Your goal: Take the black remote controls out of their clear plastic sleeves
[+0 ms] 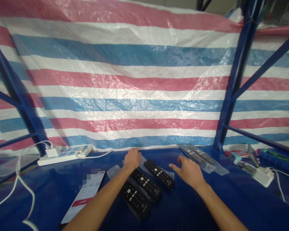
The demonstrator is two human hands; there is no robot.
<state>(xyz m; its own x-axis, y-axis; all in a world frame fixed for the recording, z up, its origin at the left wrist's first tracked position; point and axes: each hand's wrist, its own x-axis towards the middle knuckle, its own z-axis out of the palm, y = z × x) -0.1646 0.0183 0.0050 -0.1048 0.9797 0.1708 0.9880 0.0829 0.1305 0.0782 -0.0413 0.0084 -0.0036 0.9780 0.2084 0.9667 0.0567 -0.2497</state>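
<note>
Three black remote controls lie slanted side by side on the blue table, with clear plastic bags under or around them. The left remote control [136,200] is nearest to me, beside the middle remote control [148,185] and the right remote control [159,174]. My left hand [133,159] rests at the far end of the middle one, its fingers curled down; whatever they grip is hidden. To the right of the remotes, my right hand [189,171] hovers with thumb and fingers apart, holding nothing.
Bagged remote controls [198,156] lie at the back right. A phone [86,195] showing a timer is at the left. Behind it sits a white power strip [65,154] with cables. A white adapter [263,176] stands far right. Blue frame posts [233,80] and a striped sheet [135,83] bound the back.
</note>
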